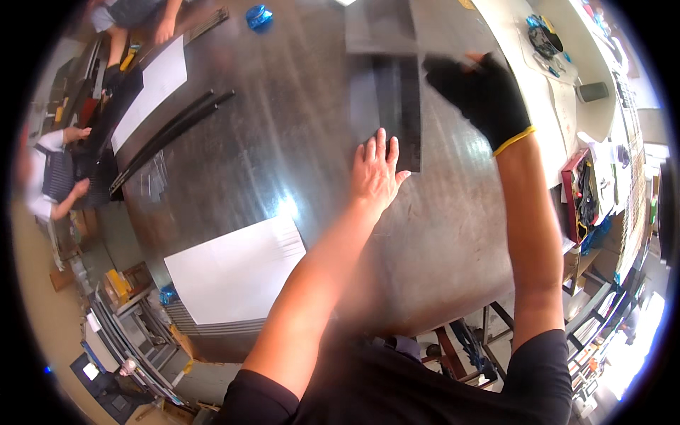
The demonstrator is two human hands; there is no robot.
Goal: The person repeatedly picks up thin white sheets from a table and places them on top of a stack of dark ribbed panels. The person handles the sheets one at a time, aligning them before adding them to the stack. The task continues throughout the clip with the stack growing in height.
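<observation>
My bare left hand (375, 177) lies flat, fingers together, on the near end of a dark rectangular sheet (398, 99) that rests on a large shiny metal table (283, 156). My right hand (482, 88), in a black fingerless glove with a yellow cuff, hovers blurred at the sheet's far right edge; its fingers curl, and what it grips, if anything, is unclear. A larger grey sheet (379, 28) lies just beyond the dark one.
A stack of white sheets (234, 273) sits at the table's near left corner, another white sheet (152, 88) at far left beside long black strips (170, 134). A blue object (258, 15) lies at the far edge. Other people stand at left. A red tray (581, 195) and cluttered benches are at right.
</observation>
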